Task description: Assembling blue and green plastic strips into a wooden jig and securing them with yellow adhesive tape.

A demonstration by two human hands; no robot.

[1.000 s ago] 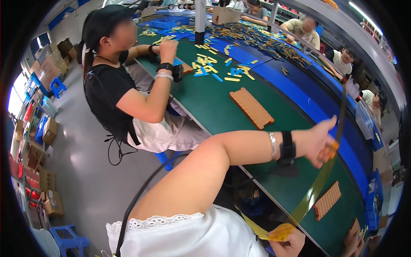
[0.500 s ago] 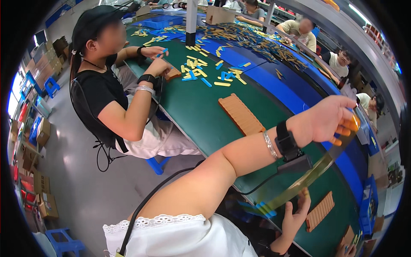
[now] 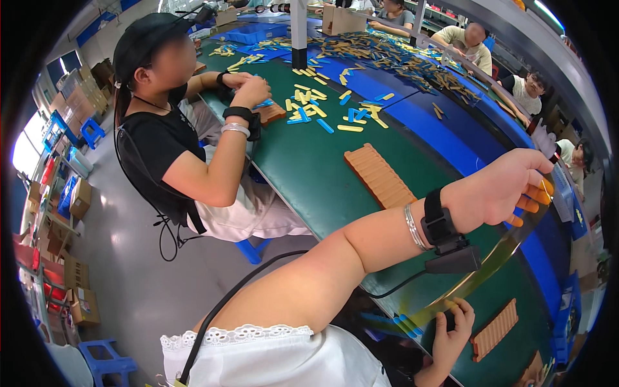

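My left hand (image 3: 496,193) reaches far out to the right, with orange covers on its fingertips. Its bent fingers grip the upper end of a long, see-through yellowish film strip (image 3: 480,276). The strip curves down toward my right hand (image 3: 453,332), whose thumb and fingers are apart; a fingertip seems to touch the strip's edge. At the strip's lower end are several blurred blue sticks (image 3: 407,326), partly over a dark area. A black device (image 3: 453,259) is strapped to my left wrist. Just right of my right hand lies a brown ridged tray (image 3: 495,329).
Another brown ridged tray (image 3: 379,175) lies beyond my left forearm on the green table (image 3: 303,174). Yellow and blue flat sticks (image 3: 306,106) are scattered farther off, with a large heap (image 3: 393,61) on the blue surface. A co-worker (image 3: 187,142) sits at the left; a post (image 3: 298,32) stands behind.
The whole view has shifted slightly. My left hand still grips the strip, and my right hand's fingers are more bent near it. The co-worker's hands have come together.
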